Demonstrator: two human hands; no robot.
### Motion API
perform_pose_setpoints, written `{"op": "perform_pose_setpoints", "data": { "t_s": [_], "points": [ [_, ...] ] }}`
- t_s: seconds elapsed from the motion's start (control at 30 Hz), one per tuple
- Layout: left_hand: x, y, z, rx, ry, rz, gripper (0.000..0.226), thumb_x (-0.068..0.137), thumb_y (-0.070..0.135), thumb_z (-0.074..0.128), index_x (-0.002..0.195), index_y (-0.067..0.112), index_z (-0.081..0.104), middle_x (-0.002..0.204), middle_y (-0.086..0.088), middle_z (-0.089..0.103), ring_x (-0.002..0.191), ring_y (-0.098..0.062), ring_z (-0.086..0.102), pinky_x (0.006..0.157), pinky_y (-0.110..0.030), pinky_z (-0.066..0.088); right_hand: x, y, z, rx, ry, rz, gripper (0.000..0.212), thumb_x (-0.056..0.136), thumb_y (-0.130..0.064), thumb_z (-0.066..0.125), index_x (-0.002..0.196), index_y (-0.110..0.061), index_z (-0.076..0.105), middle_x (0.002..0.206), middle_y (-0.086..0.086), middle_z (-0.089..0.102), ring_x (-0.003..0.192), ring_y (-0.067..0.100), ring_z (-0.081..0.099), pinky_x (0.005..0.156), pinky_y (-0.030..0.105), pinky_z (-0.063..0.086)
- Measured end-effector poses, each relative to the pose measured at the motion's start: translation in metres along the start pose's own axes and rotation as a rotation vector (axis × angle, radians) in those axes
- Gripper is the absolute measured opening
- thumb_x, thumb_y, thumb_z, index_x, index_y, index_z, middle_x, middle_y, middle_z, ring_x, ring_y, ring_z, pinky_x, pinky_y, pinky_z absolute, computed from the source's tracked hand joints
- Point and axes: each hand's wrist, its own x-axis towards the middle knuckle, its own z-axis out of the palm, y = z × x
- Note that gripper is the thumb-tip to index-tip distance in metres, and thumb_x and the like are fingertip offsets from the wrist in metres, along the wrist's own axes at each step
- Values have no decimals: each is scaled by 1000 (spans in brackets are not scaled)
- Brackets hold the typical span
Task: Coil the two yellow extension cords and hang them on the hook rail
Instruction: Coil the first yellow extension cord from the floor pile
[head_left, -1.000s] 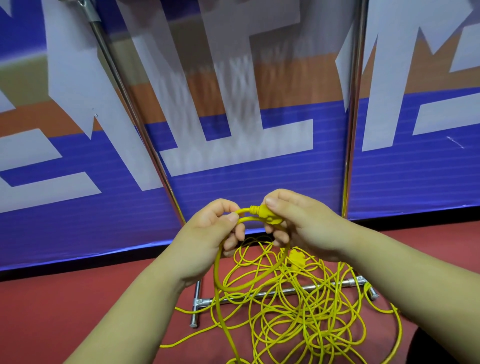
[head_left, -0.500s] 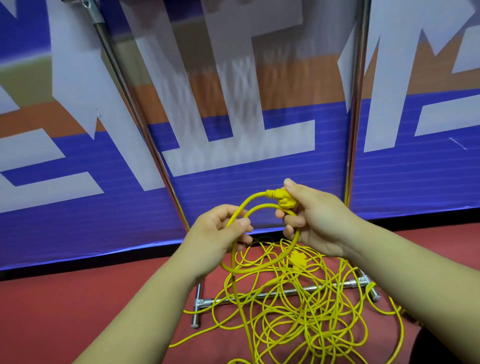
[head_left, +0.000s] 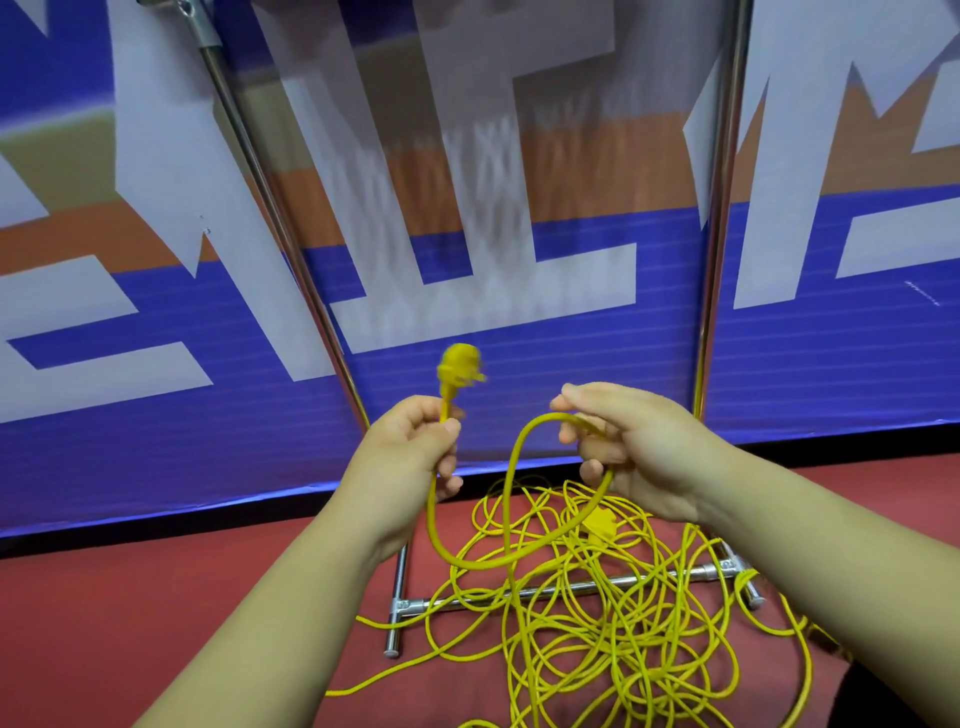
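Cord (head_left: 430, 514) gripped below plug (head_left: 457, 364) by left hand (head_left: 410, 457); right hand (head_left: 639, 452) pinches loop (head_left: 524, 431); tangle (head_left: 597, 623) on floor (head_left: 156, 597).

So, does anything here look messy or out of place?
Yes. The yellow cords lie in a tangled heap on the red floor, draped over the stand's metal base bar, not coiled.

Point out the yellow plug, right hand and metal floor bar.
yellow plug (head_left: 460, 366), head view, blurred body.
right hand (head_left: 644, 452), head view, back of hand.
metal floor bar (head_left: 415, 604), head view, left end.
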Motion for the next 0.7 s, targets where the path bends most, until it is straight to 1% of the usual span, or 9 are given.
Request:
{"op": "perform_pose_setpoints", "data": {
  "t_s": [0.07,0.13,0.23,0.33,0.43,0.5,0.57,0.63,0.7],
  "points": [
    [2,-2,-2,-67,-20,-44,13,104,11,47,109,8,59,66,-2,38,49,-10,33,45,-22,32,2,0,-2,-53,33,-36,14,96,-17,60,106,-8,65,79,7,64,41,7,27,48,22,35],
    [2,-2,-4,-68,-30,-81,19,105,22,47,114,12,62,67,2,38,49,-8,29,47,-22,23,4,0,-4,-112,43,-55,16,100,-12,54,112,-11,64,81,6,69,43,9,24,47,22,35],
    [2,-5,-6,42,-56,-91,24,103,33,51,115,18,65,68,2,32,52,-11,26,53,-30,20,4,-2,-7,-418,47,-161,20,101,-11,50,114,-18,63,85,1,75,47,12,33,52,26,40],
    [3,-9,-11,448,-76,5,25,99,42,51,103,28,71,65,0,35,56,-17,37,56,-40,35,2,-2,-8,-700,28,-249,18,99,-11,53,107,-22,66,90,-1,77,59,11,52,67,36,50],
    [3,-12,-14,765,-83,92,22,102,35,50,101,23,69,58,7,45,60,-16,49,65,-41,47,0,2,-10,-820,42,-256,19,97,-12,59,97,-26,72,75,1,72,66,19,58,76,53,55],
    [4,-14,-13,774,-69,113,18,102,30,50,101,27,68,51,11,46,53,-10,46,60,-33,43,0,3,-11,-836,55,-251,20,96,-12,60,93,-27,74,66,-1,66,65,19,59,76,54,56],
    [5,-17,-11,682,-69,93,18,101,29,53,97,27,70,49,13,46,50,-9,42,59,-30,40,0,1,-11,-760,45,-236,20,97,-9,60,95,-23,74,63,-7,66,63,11,60,79,44,58],
    [5,-18,-8,507,-63,42,18,93,39,60,92,26,72,53,15,47,56,-12,42,64,-34,40,1,1,-9,-600,34,-208,19,97,-4,58,98,-17,72,62,-10,65,61,8,58,75,35,57],
    [4,-17,-6,394,-70,20,30,80,52,65,93,26,73,56,17,50,57,-9,45,67,-35,40,2,0,-7,-382,44,-187,21,97,1,56,96,-13,71,66,-6,64,59,9,55,70,29,54]
  ]
}}
